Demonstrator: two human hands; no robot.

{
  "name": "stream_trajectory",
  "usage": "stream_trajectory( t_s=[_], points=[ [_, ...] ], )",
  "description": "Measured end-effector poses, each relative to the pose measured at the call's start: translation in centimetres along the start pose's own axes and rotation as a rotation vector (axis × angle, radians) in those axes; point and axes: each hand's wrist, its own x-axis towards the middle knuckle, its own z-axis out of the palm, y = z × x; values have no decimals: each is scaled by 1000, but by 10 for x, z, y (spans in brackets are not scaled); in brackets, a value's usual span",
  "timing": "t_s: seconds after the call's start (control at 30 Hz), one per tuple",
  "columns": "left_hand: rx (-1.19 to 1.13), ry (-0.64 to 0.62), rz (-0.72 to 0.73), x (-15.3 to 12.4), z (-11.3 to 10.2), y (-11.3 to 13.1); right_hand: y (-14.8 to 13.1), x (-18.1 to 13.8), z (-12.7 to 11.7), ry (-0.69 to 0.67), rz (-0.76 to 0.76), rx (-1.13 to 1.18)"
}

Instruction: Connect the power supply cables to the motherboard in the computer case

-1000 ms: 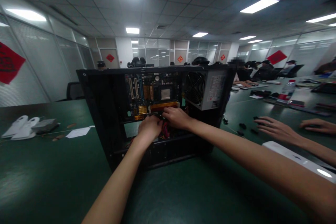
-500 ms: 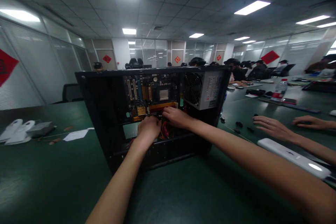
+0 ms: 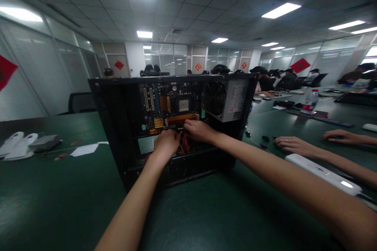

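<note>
An open black computer case (image 3: 110, 125) stands on the green table, its inside facing me. A motherboard (image 3: 172, 100) is mounted in it, with a grey power supply (image 3: 237, 100) at the upper right. My left hand (image 3: 166, 142) is inside the case at the board's lower edge, its fingers closed and their tips hidden. Just to its right, my right hand (image 3: 199, 130) is closed as well, below the yellow and red memory slots (image 3: 183, 118). Coloured cables (image 3: 185, 143) hang between the two hands. Whatever the fingers grip is too small or hidden to make out.
On the right are a co-worker's hands (image 3: 297, 146), a white power strip (image 3: 322, 172) and a bottle (image 3: 310, 101). A grey box (image 3: 44, 143), white slipper-like objects (image 3: 19, 146) and a paper slip (image 3: 84, 150) lie on the left. Small black pieces (image 3: 265, 139) lie right of the case.
My hands stay at nearly the same spot, the right fingers shifting slightly. The case's left side has moved a little to the right in view. The co-worker's near hand has moved left and down.
</note>
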Motion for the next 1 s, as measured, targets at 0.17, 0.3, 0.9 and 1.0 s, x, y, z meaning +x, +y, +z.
stream_trajectory(
  t_s=[0.17, 0.3, 0.9, 1.0],
  points=[
    [2, 4, -6, 1, 1, 0, -1, 1, -1, -19, -11, -19],
    [0, 13, -3, 0, 2, 1, -2, 3, 0, -29, -32, -64],
    [-28, -10, -7, -1, 2, 2, 4, -1, 5, 46, -42, 111],
    [-54, 4, -1, -2, 0, 2, 9, -9, 6, 154, -20, 289]
  ],
)
